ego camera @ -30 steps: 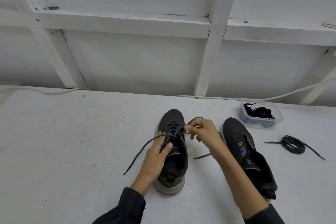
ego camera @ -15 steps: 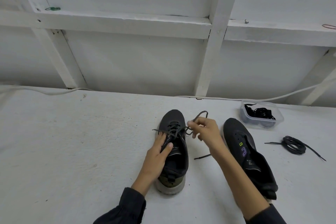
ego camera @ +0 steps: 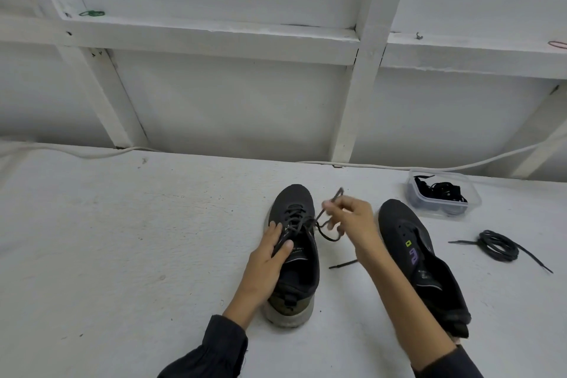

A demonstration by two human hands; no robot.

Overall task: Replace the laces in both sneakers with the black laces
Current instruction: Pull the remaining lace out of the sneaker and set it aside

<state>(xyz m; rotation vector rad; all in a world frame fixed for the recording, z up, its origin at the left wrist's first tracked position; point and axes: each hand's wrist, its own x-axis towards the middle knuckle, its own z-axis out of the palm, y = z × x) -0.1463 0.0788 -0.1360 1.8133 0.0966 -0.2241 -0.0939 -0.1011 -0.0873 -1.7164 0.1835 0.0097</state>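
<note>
Steadying the left sneaker [ego camera: 294, 202], my left hand [ego camera: 270, 255] rests flat-fingered on it, gripping nothing. The lace [ego camera: 325, 235] end that trailed left a second ago is drawn in. My right hand [ego camera: 352, 218] pinches it, raised. Old lace coming out, I judge. Right sneaker [ego camera: 399, 218] is bare, black laces [ego camera: 441, 190] wait far right.
</note>
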